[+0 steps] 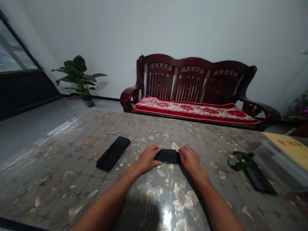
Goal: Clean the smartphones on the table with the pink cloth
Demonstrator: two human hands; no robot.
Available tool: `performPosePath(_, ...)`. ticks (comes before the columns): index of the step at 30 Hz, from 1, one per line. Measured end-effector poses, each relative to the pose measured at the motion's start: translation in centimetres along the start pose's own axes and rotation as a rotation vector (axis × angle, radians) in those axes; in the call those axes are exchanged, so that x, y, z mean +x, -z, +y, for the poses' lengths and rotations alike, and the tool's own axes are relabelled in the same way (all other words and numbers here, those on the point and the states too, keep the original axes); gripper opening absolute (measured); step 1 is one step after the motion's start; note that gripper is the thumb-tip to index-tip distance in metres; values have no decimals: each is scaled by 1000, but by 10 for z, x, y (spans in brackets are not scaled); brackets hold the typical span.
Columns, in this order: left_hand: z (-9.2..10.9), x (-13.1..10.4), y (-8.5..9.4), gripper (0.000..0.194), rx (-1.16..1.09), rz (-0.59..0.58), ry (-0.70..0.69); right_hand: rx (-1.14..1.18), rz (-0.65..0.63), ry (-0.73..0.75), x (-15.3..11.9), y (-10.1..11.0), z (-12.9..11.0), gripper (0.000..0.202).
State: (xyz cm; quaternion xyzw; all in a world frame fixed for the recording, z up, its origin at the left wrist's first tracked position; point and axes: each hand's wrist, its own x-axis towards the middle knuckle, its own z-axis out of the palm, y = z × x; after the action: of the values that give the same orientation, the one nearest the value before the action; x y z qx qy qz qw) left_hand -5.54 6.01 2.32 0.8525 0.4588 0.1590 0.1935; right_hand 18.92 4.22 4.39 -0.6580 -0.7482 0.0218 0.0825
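A dark phone point(167, 156) lies crosswise on the patterned tabletop point(154, 189), between my two hands. My left hand point(149, 157) grips its left end, fingers on the far edge and thumb on the near edge. At the right end, my right hand point(190, 158) has its fingers closed on a small whitish-pink piece point(178, 150) at the phone's upper right corner. What that piece is cannot be made out. Farther left, a larger black phone point(113, 154) lies at a slant.
Several coloured rubber bands point(78, 148) lie at the left. On the right are a green bottle point(238, 161), a black device point(259, 178) and a clear plastic box point(281, 166) under a yellow sheet point(288, 146). Beyond the table stands a wooden bench point(190, 83).
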Motion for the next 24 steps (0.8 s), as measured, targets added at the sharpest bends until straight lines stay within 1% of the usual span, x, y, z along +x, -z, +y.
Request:
performPosePath(4, -2, 0, -2, 60, -1, 12, -15, 27, -26, 73, -2, 2, -7, 26)
performPosePath(11, -2, -1, -3, 62, -3, 9, -5, 3, 8, -20, 0, 3, 0, 27)
performPosePath(15, -3, -1, -3, 62, -7, 10, -17, 30, -13, 57, -2, 1, -6, 26)
performPosePath(17, -4, -1, -3, 62, -3, 12, -21, 42, -23, 71, -1, 1, -7, 25)
performPosePath(22, -2, 0, -2, 64, 1, 8, -12, 8, 19, -24, 2, 0, 0, 25)
performPosePath(24, -1, 0, -2, 63, -3, 6, -9, 1, 15, -21, 1, 0, -1, 26)
